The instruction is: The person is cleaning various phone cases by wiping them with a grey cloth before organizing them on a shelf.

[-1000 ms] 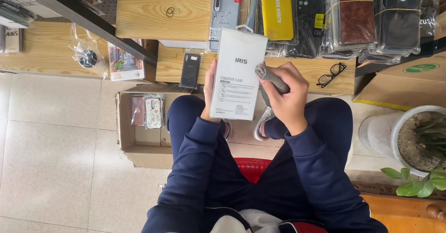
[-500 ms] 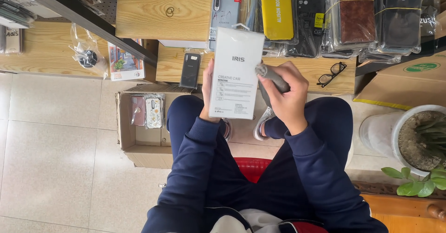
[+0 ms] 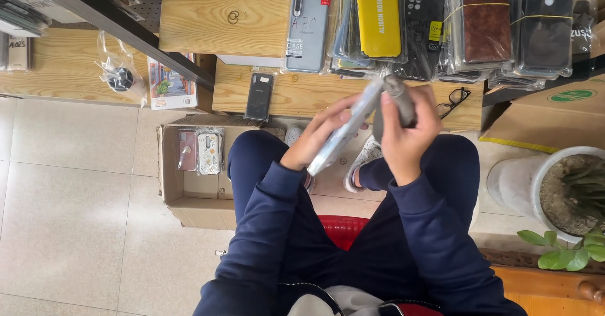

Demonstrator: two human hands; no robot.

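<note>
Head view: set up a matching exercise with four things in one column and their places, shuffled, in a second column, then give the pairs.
Things:
1. flat white phone-case package
2. rolled grey cloth
3. black-framed glasses
4. open brown cardboard box

Places:
A. on the tiled floor beside the person's left leg
B. in the right hand
C. on the wooden shelf to the right of the hands
D. in the left hand, turned nearly edge-on

Pairs: 1-D, 2-B, 3-C, 4-A
</note>
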